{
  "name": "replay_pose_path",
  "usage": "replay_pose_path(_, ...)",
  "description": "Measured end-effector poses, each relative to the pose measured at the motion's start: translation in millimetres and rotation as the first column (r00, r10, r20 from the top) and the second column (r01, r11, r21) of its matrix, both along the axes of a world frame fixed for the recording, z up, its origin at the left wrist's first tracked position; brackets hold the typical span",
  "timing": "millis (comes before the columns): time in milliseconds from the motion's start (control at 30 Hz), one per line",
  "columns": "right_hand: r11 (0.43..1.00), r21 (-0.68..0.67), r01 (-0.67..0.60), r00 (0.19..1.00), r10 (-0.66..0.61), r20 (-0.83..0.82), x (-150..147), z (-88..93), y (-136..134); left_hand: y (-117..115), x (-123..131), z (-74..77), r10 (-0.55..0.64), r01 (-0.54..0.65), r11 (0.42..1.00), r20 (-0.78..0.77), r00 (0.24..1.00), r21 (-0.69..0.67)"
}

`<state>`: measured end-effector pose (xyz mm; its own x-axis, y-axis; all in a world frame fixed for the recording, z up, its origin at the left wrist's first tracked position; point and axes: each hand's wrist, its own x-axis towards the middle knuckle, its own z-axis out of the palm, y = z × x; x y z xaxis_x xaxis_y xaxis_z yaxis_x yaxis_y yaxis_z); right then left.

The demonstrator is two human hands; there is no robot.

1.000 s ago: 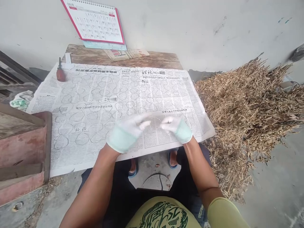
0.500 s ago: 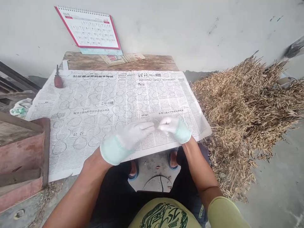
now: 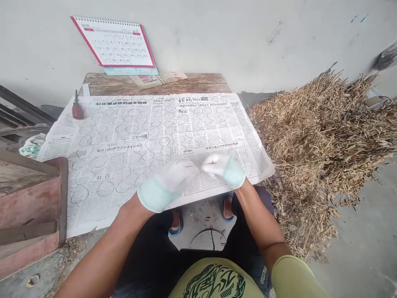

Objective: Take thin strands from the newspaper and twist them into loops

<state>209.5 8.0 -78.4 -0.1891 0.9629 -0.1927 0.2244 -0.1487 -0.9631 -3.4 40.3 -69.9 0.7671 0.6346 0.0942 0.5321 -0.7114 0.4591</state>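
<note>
My left hand (image 3: 170,178), in a white glove with a pale green cuff, is over the front of the newspaper sheets (image 3: 265,167), its fingers pressed together. Facing it, my right hand (image 3: 218,165) wears a matching glove and pinches with thumb and fingers. The fingertips nearly meet over a thin ring, faint and mostly hidden now. Many similar thin, round outlines lie across the newsprint, such as the ring (image 3: 80,193) at the front left. Whether they are bare wire or clear discs I cannot tell.
A desk calendar (image 3: 116,45) stands at the back of the wooden table (image 3: 201,82). At the back left sits a red bulb with a dark nozzle (image 3: 77,111). Dry stalks (image 3: 310,136) are heaped on the right. A reddish wooden frame (image 3: 34,207) borders the left.
My left fingers have curled in from a straighter pose, and both hands are slightly closer together. The thin ring visible between them before is now hardly seen. The view has shifted slightly.
</note>
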Motion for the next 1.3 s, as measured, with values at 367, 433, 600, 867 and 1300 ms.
replay_pose_path(367,0.996,0.029,0.087,0.995,-0.088,0.043,-12,-7.5,-2,-26,31,-0.9,0.452,-0.447,0.89,0.045,0.891,-0.092)
replay_pose_path(433,0.994,0.016,0.108,0.994,-0.108,0.019,-11,-9.4,-1,-23,34,-3.9,0.466,-0.46,0.882,0.051,0.883,-0.102)
replay_pose_path(600,0.986,0.065,0.151,0.985,-0.144,-0.097,-6,-11.3,2,-31,33,1.5,0.423,-0.399,0.902,0.153,0.893,-0.163)
replay_pose_path(867,0.949,0.126,0.29,0.925,-0.244,-0.292,-7,-9.4,0,-52,25,4.6,0.806,-0.722,0.591,0.271,0.526,-0.359)
replay_pose_path(1300,0.919,0.172,0.355,0.895,-0.28,-0.349,-12,-13.4,0,-36,36,-19.1,0.809,-0.513,0.535,0.231,0.541,-0.671)
